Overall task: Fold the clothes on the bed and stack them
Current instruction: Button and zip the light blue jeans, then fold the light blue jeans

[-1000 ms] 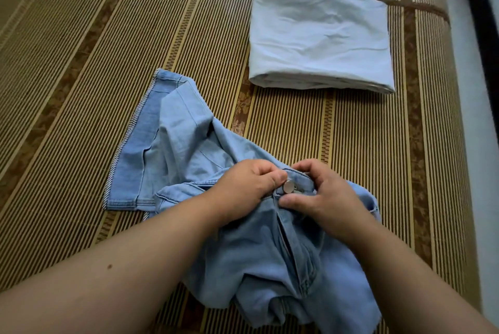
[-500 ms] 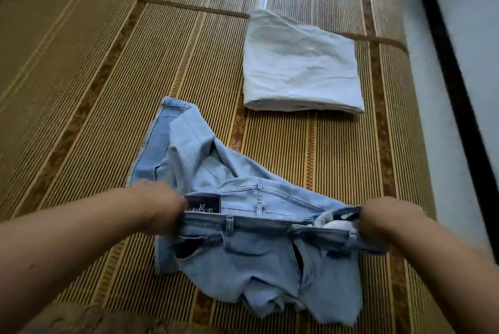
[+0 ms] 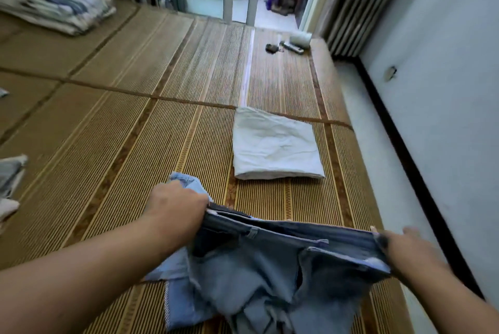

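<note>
A pair of light blue jeans [image 3: 259, 274] hangs in front of me, lifted at the waistband and stretched wide. My left hand [image 3: 175, 205] grips the waistband's left end. My right hand [image 3: 399, 246] grips its right end. The legs trail crumpled onto the bamboo mat [image 3: 108, 144] below. Beyond the jeans a folded pale grey garment [image 3: 275, 144] lies flat on the mat.
A pile of folded bedding [image 3: 59, 7] sits at the far left. More cloth [image 3: 9, 180] shows at the left edge. Small items and a white roll [image 3: 291, 43] lie at the far end. The bed's right edge [image 3: 359, 161] runs beside a wall [image 3: 445, 90].
My hands left the jeans' button, moved apart to the waistband's ends and lifted it off the mat. My view has tilted up, showing the far end of the bed.
</note>
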`<state>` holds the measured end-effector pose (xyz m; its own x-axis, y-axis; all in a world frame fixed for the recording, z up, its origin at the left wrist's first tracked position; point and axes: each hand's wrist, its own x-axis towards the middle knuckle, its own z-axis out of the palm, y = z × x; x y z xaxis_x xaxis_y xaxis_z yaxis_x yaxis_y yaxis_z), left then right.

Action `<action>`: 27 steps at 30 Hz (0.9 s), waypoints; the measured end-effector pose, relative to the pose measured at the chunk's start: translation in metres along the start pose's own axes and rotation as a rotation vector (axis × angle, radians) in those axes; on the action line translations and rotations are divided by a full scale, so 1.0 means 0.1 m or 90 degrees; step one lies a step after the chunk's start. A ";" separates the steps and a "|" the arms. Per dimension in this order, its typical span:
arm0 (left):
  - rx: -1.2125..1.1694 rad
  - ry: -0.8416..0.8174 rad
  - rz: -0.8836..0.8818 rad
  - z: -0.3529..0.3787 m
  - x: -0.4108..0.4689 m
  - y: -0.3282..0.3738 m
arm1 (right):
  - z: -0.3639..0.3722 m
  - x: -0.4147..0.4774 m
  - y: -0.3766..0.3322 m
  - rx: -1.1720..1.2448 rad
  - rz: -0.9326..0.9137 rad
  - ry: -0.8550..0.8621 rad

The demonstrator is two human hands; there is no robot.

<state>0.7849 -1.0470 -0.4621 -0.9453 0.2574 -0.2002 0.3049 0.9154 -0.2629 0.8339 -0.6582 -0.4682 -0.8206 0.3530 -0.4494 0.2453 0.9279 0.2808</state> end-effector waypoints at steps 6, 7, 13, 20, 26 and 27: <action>-0.031 0.082 0.196 -0.79 -0.03 -0.72 | -1.17 -0.55 0.38 0.026 -0.068 0.133; -0.024 0.095 0.198 -0.94 -0.05 -0.82 | -1.39 -0.65 0.43 0.050 -0.043 0.177; 0.028 0.249 0.071 -1.88 -0.16 -1.25 | -2.61 -1.10 0.67 0.189 -0.014 0.366; 0.090 0.411 -0.130 -3.22 -0.39 -1.86 | -3.63 -1.72 0.95 -0.124 -0.062 0.491; 0.176 0.522 -0.145 -4.19 -0.78 -2.24 | -4.11 -2.02 0.94 -0.075 -0.046 0.660; 0.152 0.530 -0.155 -4.34 -0.85 -2.32 | -4.23 -2.08 0.96 0.021 -0.061 0.701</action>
<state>0.7443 -1.1469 0.0253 -0.7357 0.2912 0.6114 0.0132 0.9088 -0.4170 0.8093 -0.6933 0.0112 -0.8438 -0.0049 0.5367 0.1564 0.9543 0.2546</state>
